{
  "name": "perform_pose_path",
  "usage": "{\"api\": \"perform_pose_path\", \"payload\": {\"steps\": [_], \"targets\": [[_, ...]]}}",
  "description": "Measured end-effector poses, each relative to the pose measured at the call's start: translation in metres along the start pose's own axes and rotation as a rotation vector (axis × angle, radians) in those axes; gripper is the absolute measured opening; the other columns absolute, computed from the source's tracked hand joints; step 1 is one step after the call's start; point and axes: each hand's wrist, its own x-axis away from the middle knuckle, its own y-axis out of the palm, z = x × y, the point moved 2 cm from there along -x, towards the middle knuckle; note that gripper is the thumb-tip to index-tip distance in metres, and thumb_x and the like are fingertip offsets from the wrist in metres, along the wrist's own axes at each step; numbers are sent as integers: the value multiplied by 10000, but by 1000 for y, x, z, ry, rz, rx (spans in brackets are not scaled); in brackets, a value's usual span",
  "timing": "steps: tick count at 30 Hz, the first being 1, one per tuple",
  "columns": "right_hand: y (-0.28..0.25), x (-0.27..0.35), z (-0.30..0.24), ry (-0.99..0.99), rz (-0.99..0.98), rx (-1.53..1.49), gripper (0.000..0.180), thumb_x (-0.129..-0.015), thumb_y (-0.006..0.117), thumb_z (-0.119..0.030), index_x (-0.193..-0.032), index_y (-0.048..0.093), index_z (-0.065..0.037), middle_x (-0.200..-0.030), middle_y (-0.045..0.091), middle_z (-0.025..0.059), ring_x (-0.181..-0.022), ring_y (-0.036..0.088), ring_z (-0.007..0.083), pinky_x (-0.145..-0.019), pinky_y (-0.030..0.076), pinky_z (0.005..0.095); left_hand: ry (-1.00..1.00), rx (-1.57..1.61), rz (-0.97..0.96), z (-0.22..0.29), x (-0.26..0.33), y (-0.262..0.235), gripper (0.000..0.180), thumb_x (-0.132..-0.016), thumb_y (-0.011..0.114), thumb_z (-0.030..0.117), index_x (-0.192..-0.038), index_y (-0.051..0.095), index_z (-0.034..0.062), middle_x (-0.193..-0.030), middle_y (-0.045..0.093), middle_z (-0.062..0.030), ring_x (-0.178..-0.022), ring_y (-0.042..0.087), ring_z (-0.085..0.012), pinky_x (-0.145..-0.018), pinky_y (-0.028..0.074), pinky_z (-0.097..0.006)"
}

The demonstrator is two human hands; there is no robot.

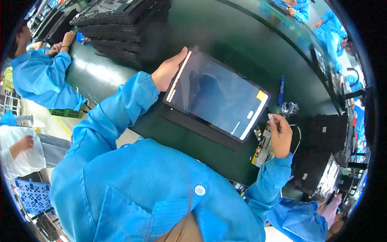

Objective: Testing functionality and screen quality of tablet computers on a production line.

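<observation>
A dark-screened tablet (217, 97) lies tilted over a black foam pad (201, 129) on the green table. Its screen is lit, with a white strip along the right side and an orange square in one corner. My left hand (169, 72) grips the tablet's left edge, the thumb near the upper corner. Just off the tablet's right edge, my right hand (281, 135) pinches a small pale cable plug (270, 117). A white cable (299, 139) curves behind that hand. The plug is apart from the tablet. Partly hidden by my right hand is a small white-and-yellow box-like device (263, 151).
A blue pen (281, 90) and a shiny roundish object (289, 108) lie beyond my right hand. Stacked black foam trays (117, 40) stand at the far left, more black foam (328, 133) at the right. A co-worker in blue (40, 76) sits at the left.
</observation>
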Motion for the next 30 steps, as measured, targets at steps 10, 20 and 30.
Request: {"api": "perform_pose_path", "payload": {"steps": [10, 20, 30], "targets": [[3, -4, 3, -15, -123, -85, 147, -805, 557, -53, -935, 587, 8, -803, 610, 95, -729, 574, 138, -644, 445, 253, 53, -79, 26, 0, -4, 7, 502, -913, 294, 471, -1060, 542, 61, -980, 600, -76, -825, 567, -167, -757, 467, -304], [4, 2, -4, -27, -183, -128, 129, -792, 557, -47, -895, 590, 23, -773, 605, 96, -704, 573, 140, -642, 448, 259, 66, -92, 28, 3, 5, 12, 531, -920, 257, 468, -1111, 507, 40, -1011, 590, -98, -864, 565, -197, -782, 462, -328], [0, -8, -4, 4, -246, -120, 128, -770, 574, -38, -873, 604, 32, -759, 617, 105, -693, 578, 140, -631, 453, 265, 74, -62, 28, -1, -6, 7, 532, -909, 280, 488, -1085, 522, 48, -992, 595, -100, -833, 567, -192, -766, 463, -321]]}}
